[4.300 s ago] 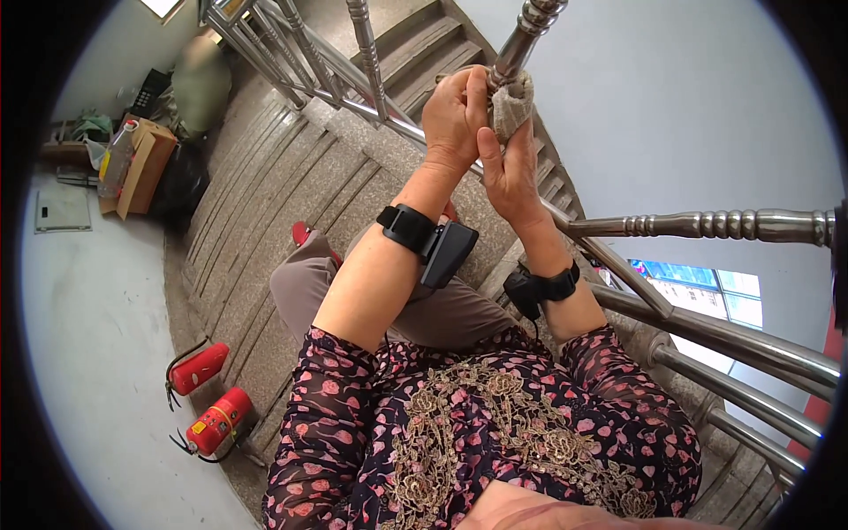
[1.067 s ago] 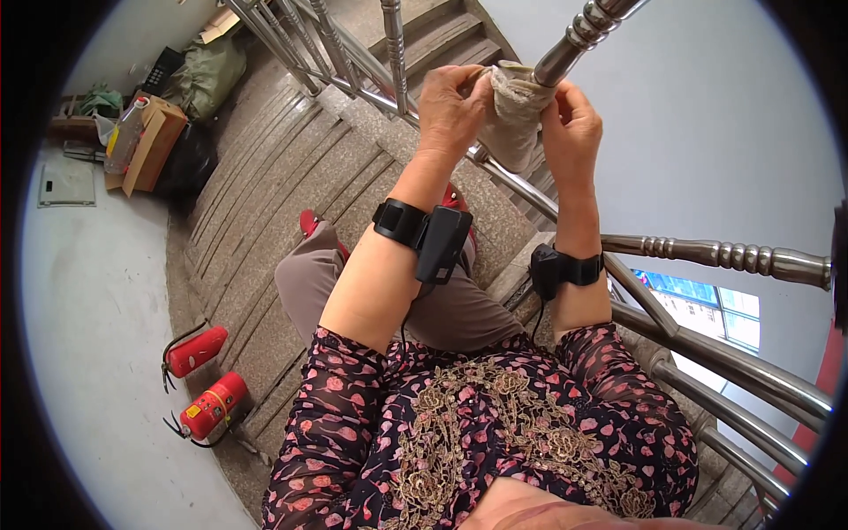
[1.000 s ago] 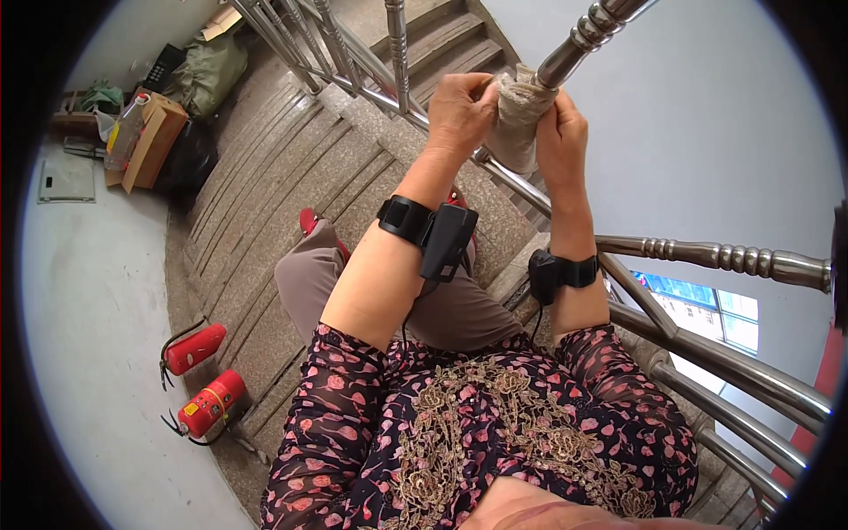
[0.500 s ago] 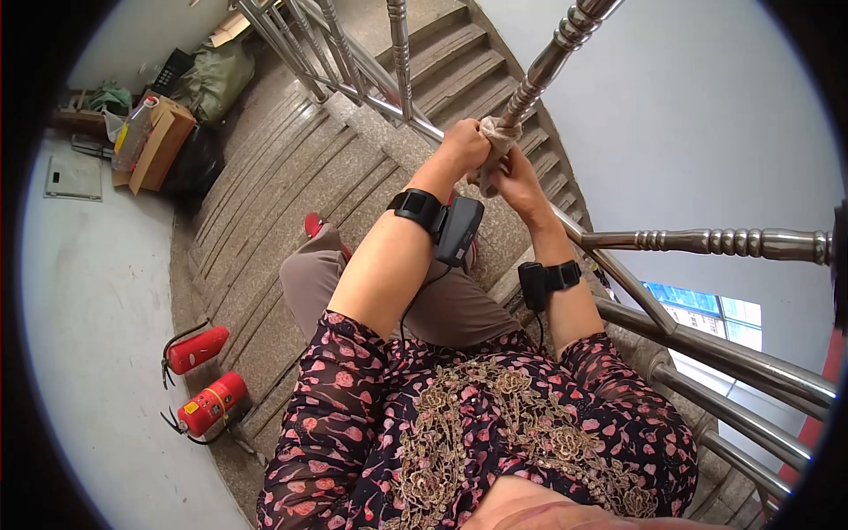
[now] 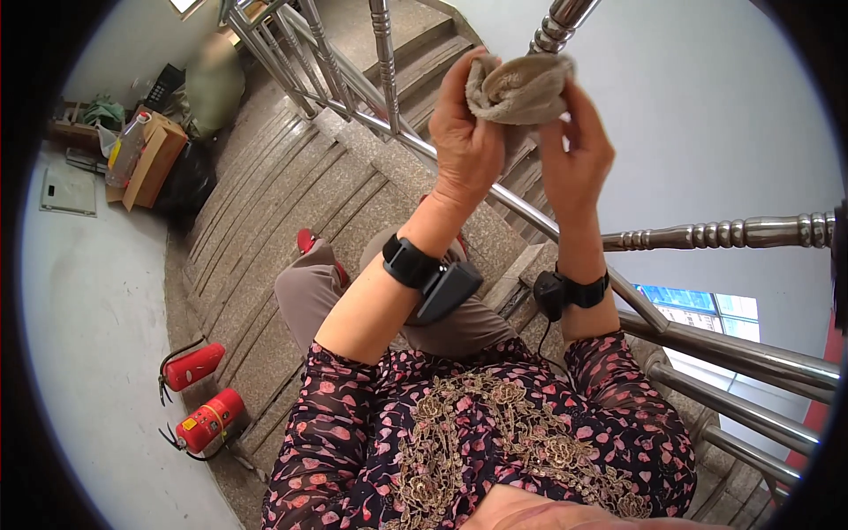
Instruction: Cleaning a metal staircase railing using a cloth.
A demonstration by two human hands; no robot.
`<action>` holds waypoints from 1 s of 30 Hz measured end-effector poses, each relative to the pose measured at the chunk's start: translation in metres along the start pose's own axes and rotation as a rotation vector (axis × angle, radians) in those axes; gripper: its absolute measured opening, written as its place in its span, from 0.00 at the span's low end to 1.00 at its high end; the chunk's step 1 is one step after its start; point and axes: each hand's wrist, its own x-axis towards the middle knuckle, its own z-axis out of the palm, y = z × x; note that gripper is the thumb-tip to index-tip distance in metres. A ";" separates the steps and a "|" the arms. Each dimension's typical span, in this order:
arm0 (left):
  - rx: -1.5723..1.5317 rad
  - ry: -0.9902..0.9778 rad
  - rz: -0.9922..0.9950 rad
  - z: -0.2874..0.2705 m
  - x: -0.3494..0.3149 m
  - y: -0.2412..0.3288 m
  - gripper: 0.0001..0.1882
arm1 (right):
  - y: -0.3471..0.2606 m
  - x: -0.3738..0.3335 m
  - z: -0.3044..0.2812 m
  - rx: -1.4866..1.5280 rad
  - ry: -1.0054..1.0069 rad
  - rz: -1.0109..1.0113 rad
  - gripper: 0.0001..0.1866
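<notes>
A bunched beige-grey cloth (image 5: 521,88) is held up between my two hands in front of a shiny metal baluster (image 5: 561,26). My left hand (image 5: 464,141) grips the cloth's left side, fingers curled behind it and thumb below. On its right side my right hand (image 5: 579,146) pinches the cloth, with some fingers hidden behind it. The cloth covers part of the baluster, so I cannot tell whether the two touch. Both wrists wear black straps with small black devices.
The metal handrail (image 5: 742,349) runs along the right beside another turned baluster (image 5: 724,234). Stone stairs (image 5: 265,203) curve down at left. Two red fire extinguishers (image 5: 209,420) stand by the white wall. A cardboard box (image 5: 150,159) and bags lie farther back.
Both hands have risen along the baluster. The cloth, wrapped around the baluster before, is now bunched between my hands, which have moved farther apart.
</notes>
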 end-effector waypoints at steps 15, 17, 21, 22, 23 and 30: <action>0.098 -0.182 -0.022 0.038 0.043 -0.011 0.15 | -0.053 0.102 0.021 0.180 0.034 -0.225 0.18; 0.161 -0.218 -0.058 0.028 0.037 -0.016 0.15 | -0.052 0.096 0.019 0.140 0.023 -0.215 0.17; 0.206 -0.268 -0.066 0.018 0.036 -0.026 0.16 | -0.019 0.089 0.012 -0.150 0.096 -0.256 0.17; 0.212 -0.263 -0.086 0.016 0.034 -0.026 0.16 | -0.012 0.084 0.013 -0.149 0.090 -0.253 0.17; 0.219 -0.258 -0.106 0.014 0.033 -0.026 0.17 | -0.007 0.080 0.015 -0.143 0.102 -0.248 0.17; 0.429 -0.355 -0.028 -0.010 0.027 -0.043 0.18 | 0.025 0.042 0.039 -0.147 0.189 -0.247 0.18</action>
